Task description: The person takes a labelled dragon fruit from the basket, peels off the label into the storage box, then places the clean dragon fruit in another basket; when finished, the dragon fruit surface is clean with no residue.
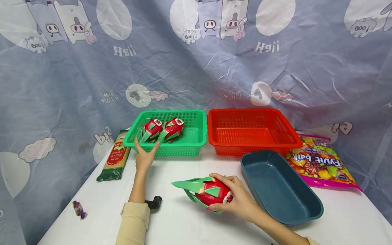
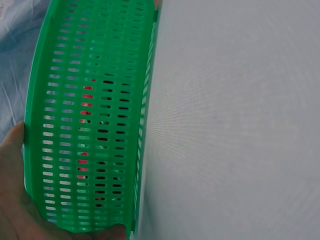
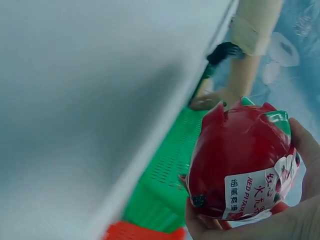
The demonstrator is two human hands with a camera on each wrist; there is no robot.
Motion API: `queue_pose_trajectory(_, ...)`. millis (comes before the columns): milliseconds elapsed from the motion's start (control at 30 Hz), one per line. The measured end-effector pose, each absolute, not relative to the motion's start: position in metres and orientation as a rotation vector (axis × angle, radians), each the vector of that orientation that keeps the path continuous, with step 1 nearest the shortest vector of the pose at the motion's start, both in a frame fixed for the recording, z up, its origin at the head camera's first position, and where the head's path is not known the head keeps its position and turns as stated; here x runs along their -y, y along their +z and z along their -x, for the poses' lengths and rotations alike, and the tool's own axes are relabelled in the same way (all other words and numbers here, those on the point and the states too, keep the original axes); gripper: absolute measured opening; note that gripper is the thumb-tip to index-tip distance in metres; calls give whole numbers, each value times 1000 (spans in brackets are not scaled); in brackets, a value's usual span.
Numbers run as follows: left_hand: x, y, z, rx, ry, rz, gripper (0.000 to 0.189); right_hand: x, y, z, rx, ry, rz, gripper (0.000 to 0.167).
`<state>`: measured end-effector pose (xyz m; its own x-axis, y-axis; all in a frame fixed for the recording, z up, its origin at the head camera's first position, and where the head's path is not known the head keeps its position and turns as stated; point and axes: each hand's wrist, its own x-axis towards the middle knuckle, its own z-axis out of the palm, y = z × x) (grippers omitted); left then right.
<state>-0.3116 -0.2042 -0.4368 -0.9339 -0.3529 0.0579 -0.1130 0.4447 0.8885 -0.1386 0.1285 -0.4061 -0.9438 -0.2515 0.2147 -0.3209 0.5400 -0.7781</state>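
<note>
My right hand [image 1: 237, 197] grips a red dragon fruit [image 1: 211, 192] with long green leaves, fingers over its top and thumb at its near side. A white label on that fruit faces the right wrist view. My left hand [image 1: 145, 158] holds the front left corner of a green basket [image 1: 183, 150]. In the left wrist view one digit lies at the basket's rim and others bend around its end wall. Inside the basket, two more dragon fruits, a left one [image 1: 153, 127] and a right one [image 1: 174, 128], lie side by side.
A red basket [image 1: 254, 150] adjoins the green one. A dark blue bin [image 1: 275, 190] stands right of my right hand, before a colourful fruit-candy bag [image 1: 321, 160]. At left lie a pasta packet [image 1: 117, 154] and a small purple wrapped candy [image 1: 79, 208]. A patterned cloth hangs behind.
</note>
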Motion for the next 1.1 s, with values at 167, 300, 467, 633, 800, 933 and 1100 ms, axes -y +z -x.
queue_pose_trajectory(167,202,-440,312,2472,-1485,-403,112,-125,-431,153,2689,1340,-464,79)
queue_pose_trajectory(300,201,-439,313,2473,-1477,-412,111,-123,-441,171,2675,1290,-512,80)
queue_pose_trajectory(467,200,-436,315,2463,-1464,-413,111,-123,-447,186,2639,1297,-567,77)
queue_pose_trajectory(633,199,-436,316,2484,-1448,-418,111,-125,-452,191,2605,1314,-610,75)
queue_pose_trajectory(800,200,-436,313,2515,-1422,-425,110,-127,-457,191,2587,1360,-695,83)
queue_pose_trajectory(933,204,-435,310,2557,-1388,-412,111,-128,-461,189,2594,1381,-782,94)
queue_pose_trajectory(1100,210,-429,305,2635,-1358,-314,111,-132,-462,191,2576,1496,-845,98)
